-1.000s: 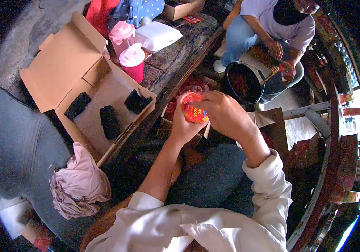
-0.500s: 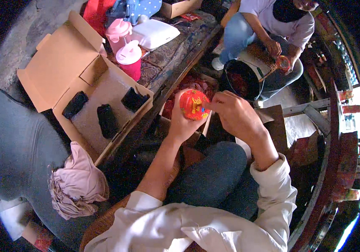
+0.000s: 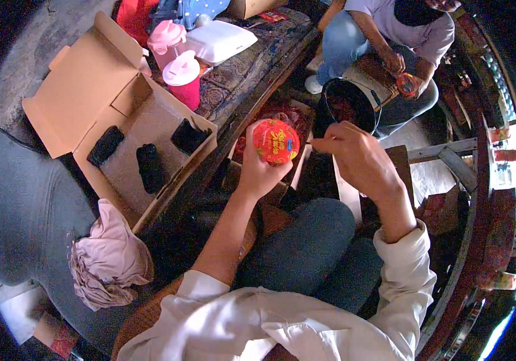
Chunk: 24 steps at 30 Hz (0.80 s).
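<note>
Wrapped round a red cup, my left hand holds it with its printed round red face turned up toward me. Yellow writing and small coloured pictures mark that face. My right hand hovers to the right of the cup, apart from it, with its fingers curled in a pinch. Whether something small sits between those fingertips I cannot make out. Beneath the cup is an open carton with reddish loose pieces in it, partly hidden by my left hand.
A black bucket stands beyond my right hand, beside a seated person handling another red cup. On my left lie an open cardboard box with black bundles, pink tumblers, a white foam container and a crumpled pink cloth.
My right hand has drawn away from the cup, to the right. The cup's printed face has turned, and my left hand has shifted slightly left. The other person still handles a cup.
</note>
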Motion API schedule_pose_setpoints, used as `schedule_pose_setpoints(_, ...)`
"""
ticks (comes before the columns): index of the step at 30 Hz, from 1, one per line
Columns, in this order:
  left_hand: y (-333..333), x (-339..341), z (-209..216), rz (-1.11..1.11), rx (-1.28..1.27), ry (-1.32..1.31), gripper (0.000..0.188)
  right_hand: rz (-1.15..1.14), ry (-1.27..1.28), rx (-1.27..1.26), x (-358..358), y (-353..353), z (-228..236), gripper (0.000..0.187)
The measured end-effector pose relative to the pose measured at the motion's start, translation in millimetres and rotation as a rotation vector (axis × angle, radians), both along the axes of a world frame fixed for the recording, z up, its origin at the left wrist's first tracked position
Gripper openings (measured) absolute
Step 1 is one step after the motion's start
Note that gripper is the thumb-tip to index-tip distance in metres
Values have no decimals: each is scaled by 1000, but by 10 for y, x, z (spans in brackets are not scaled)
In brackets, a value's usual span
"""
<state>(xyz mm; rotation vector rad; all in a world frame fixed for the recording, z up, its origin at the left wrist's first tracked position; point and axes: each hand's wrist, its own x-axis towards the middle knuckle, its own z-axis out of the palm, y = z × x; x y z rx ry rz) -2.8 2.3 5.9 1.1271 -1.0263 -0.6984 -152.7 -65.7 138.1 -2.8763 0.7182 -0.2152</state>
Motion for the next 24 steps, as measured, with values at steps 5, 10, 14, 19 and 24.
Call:
schedule_pose_setpoints(5,-7,-16,-29,14,-62,0,67,-148,-248,81,70,53,4,39)
schedule_pose_setpoints(10,8,-53,50,103,-32,-69,66,-248,-377,200,214,89,-93,38)
schedule_pose_setpoints(14,35,18,110,223,-5,-196,63,-228,-418,214,342,133,-125,26)
schedule_pose_setpoints(19,4,11,75,288,31,-244,64,-255,-447,244,489,157,-191,21)
schedule_pose_setpoints(24,4,4,125,249,38,-154,62,-251,-426,178,558,204,-285,18)
